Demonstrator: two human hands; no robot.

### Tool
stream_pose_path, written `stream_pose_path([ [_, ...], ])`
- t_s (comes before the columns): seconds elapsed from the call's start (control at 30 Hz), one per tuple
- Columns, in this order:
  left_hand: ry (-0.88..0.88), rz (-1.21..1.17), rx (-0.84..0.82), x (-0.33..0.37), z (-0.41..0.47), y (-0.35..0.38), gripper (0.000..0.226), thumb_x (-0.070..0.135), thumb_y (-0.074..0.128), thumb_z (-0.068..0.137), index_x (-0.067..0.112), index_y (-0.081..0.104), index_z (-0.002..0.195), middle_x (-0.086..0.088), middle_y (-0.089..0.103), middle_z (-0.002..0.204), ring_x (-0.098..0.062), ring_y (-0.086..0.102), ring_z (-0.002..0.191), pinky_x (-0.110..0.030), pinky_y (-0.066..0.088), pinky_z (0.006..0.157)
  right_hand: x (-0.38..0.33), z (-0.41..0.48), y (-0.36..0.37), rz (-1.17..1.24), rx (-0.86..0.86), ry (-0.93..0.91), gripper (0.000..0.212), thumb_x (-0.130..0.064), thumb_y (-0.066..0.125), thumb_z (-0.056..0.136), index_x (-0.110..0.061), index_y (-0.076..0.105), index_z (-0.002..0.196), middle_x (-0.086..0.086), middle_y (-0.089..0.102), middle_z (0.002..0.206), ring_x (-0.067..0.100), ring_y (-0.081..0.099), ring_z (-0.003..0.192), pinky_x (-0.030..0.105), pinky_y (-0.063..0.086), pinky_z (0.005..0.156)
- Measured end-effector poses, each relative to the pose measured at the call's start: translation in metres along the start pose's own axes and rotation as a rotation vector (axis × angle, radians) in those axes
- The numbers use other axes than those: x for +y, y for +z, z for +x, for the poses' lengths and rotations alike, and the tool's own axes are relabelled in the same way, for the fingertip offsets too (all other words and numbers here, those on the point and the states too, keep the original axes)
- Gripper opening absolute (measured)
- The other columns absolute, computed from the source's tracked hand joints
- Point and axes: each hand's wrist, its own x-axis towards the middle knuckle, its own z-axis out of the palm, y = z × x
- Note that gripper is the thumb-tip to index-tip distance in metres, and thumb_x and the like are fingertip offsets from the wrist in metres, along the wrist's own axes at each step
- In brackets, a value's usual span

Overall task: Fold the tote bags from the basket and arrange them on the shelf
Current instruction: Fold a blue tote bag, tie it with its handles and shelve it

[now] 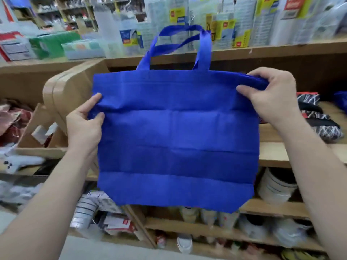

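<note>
A blue tote bag [176, 139] hangs spread flat in front of me, its two handles standing up toward the shelves. Horizontal crease lines cross its face. My left hand [85, 124] pinches the bag's left edge just below the top hem. My right hand [270, 96] grips the top right corner, where the fabric is bunched between fingers and thumb. The bag hides part of the wooden shelf [272, 152] behind it. No basket is in view.
A cardboard box [63, 94] leans on the shelf at the left. Patterned black-and-white folded items [317, 117] lie on the shelf at the right, with another blue piece [340, 102] at the edge. Packaged goods fill the upper and lower shelves.
</note>
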Motion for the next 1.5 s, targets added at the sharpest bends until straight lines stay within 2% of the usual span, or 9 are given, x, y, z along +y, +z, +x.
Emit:
stream_pose_path([
  [0.33,0.557,0.718,-0.377,0.004,-0.001,0.026,0.072,0.012,0.077,0.077,0.029,0.047,0.141,-0.008,0.03,0.156,-0.026,0.028,0.143,-0.027,0.019,0.117,0.007,0.057,0.04,-0.124,0.206,0.053,0.024,-0.032,0.074,0.081,-0.012,0.067,0.093,-0.002,0.06,0.085,0.013,0.054,0.078,0.02,0.034,0.067],
  [0.47,0.388,0.72,-0.914,-0.012,-0.029,0.014,0.073,0.089,0.046,0.065,0.053,0.044,0.128,0.016,0.033,0.148,-0.001,0.027,0.139,-0.003,0.008,0.107,0.013,0.064,0.05,-0.146,0.216,0.095,0.028,-0.034,0.072,0.083,-0.01,0.065,0.095,0.006,0.067,0.092,0.022,0.06,0.084,0.022,0.035,0.069],
  [0.67,0.278,0.701,-0.988,-0.035,-0.028,0.005,0.074,0.096,0.039,0.06,0.06,0.044,0.125,0.024,0.025,0.151,0.006,0.014,0.144,-0.003,0.006,0.108,0.009,0.043,0.043,-0.431,0.092,0.065,0.083,-0.027,0.077,0.078,-0.022,0.028,0.144,0.016,0.033,0.141,0.037,0.037,0.126,0.054,0.039,0.095],
  [0.8,0.236,0.642,-0.96,-0.034,-0.023,0.003,0.058,0.074,0.063,0.069,0.044,0.055,0.119,0.024,0.033,0.15,0.011,0.02,0.141,-0.006,0.014,0.11,-0.005,-0.006,0.002,-0.177,-0.321,-0.164,0.067,-0.055,0.068,0.077,-0.035,0.045,0.137,0.001,0.036,0.135,0.019,0.042,0.124,0.031,0.039,0.105],
  [0.9,0.241,0.617,-0.975,-0.039,-0.02,0.002,0.038,0.04,0.072,0.084,0.04,0.056,0.118,0.024,0.034,0.149,0.009,0.021,0.141,-0.003,0.014,0.107,0.008,-0.043,-0.029,-0.274,-0.596,-0.236,0.067,-0.082,0.059,0.068,-0.052,0.051,0.128,-0.019,0.034,0.14,0.006,0.035,0.133,0.044,0.035,0.11],
  [1.1,0.312,0.603,-0.951,-0.045,-0.009,-0.006,0.036,0.039,0.073,0.081,0.048,0.061,0.114,0.019,0.044,0.141,-0.004,0.034,0.134,-0.008,0.018,0.106,0.044,-0.096,-0.034,-0.741,-1.12,-0.119,0.117,-0.053,0.077,0.071,-0.073,-0.022,0.128,-0.041,-0.028,0.146,-0.012,-0.02,0.14,0.029,0.014,0.106],
  [1.2,0.393,0.588,-0.92,-0.044,-0.006,-0.016,0.045,0.02,0.074,0.081,0.056,0.064,0.106,0.022,0.054,0.116,-0.007,0.044,0.114,-0.009,0.025,0.098,0.038,-0.096,-0.028,-0.631,-0.914,-0.106,0.104,-0.014,0.065,0.074,-0.084,0.006,0.125,-0.036,0.007,0.152,0.0,0.018,0.145,0.036,0.026,0.107],
  [1.33,0.202,0.456,-1.179,-0.046,-0.001,-0.06,0.083,-0.01,0.049,0.067,0.05,0.058,0.124,0.026,0.048,0.14,0.0,0.038,0.137,-0.012,0.026,0.11,0.032,-0.098,-0.027,-0.348,-0.794,0.034,0.061,-0.044,0.036,0.064,-0.051,0.057,0.121,-0.019,0.046,0.143,0.01,0.041,0.137,0.027,0.025,0.115],
  [1.5,0.137,0.451,-1.055,-0.043,-0.018,-0.067,0.049,0.048,0.075,0.077,0.055,0.056,0.122,0.031,0.052,0.135,0.011,0.044,0.127,-0.02,0.036,0.107,0.026,-0.105,-0.022,-0.031,-0.602,0.192,0.025,-0.007,0.07,0.085,-0.022,0.075,0.104,-0.014,0.071,0.109,-0.002,0.06,0.105,0.0,0.036,0.091],
])
